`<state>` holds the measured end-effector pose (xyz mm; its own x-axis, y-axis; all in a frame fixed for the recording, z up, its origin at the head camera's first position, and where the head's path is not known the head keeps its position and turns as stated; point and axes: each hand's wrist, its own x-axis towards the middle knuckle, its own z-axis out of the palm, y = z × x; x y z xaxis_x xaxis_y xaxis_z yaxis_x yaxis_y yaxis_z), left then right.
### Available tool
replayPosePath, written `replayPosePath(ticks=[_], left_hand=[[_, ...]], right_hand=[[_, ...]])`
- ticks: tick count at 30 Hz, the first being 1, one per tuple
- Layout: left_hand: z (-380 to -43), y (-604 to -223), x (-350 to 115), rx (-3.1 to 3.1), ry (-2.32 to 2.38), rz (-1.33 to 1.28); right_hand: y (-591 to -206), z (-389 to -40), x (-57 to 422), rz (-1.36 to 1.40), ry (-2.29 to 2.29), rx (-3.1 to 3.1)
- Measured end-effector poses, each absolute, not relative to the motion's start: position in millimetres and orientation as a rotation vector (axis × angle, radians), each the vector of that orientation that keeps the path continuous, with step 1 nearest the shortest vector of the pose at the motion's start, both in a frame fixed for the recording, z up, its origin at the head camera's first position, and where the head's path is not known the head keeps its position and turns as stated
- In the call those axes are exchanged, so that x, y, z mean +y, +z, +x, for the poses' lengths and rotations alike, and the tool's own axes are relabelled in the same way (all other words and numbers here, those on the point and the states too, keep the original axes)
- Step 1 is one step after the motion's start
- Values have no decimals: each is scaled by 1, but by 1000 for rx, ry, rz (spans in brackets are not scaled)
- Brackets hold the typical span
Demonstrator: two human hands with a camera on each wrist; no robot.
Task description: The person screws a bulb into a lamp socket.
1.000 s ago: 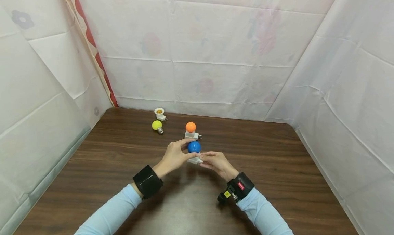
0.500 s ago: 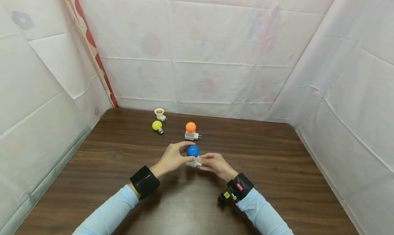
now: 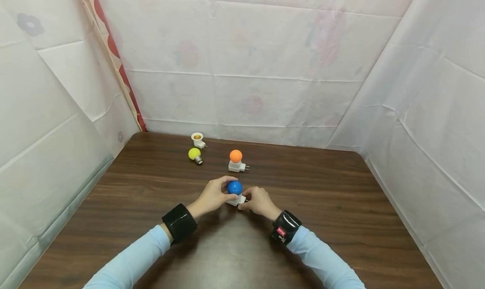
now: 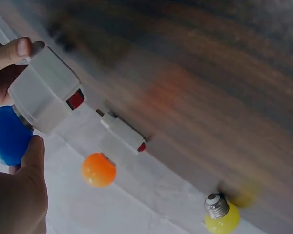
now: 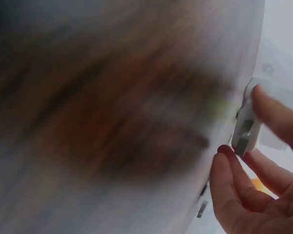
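Observation:
My left hand [image 3: 211,197] grips a round blue light bulb [image 3: 235,187], thumb on the near side and fingers round the far side. The bulb sits upright in a white plug-in lamp socket [image 4: 46,90], which has a red switch on its end. From the right, my right hand [image 3: 260,202] pinches the plug end of that socket; in the right wrist view its thumb lies on the white body [image 5: 245,119], with the fingers bent close to the metal prongs. The bulb's screw base is mostly hidden inside the socket.
Just behind the hands, an orange bulb [image 3: 235,156] stands in another white socket [image 3: 235,167], prongs pointing right. Farther back left lie a loose yellow bulb [image 3: 194,154] and a bulbless white socket [image 3: 198,140]. White cloth walls [image 3: 257,62] border the brown table [image 3: 322,188].
The blue bulb and its socket have come slightly toward me and left, carried by both hands. My right hand has turned and shifted its hold to the plug end.

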<state>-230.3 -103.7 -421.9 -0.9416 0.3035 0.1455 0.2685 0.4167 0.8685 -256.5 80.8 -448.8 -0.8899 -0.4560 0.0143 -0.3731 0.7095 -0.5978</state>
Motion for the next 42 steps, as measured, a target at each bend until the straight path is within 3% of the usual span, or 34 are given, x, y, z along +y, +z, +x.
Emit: replayPosePath(ticks=[11, 24, 42], left_hand=[[-239, -431, -107, 2673, 1600, 442], [-244, -448, -117, 2917, 1132, 397], [-314, -455, -110, 2992, 1169, 338]], right_hand=[[-451, -267, 70, -749, -873, 2825], [-448, -262, 67, -802, -801, 2923], [-449, -324, 54, -588, -785, 3073]])
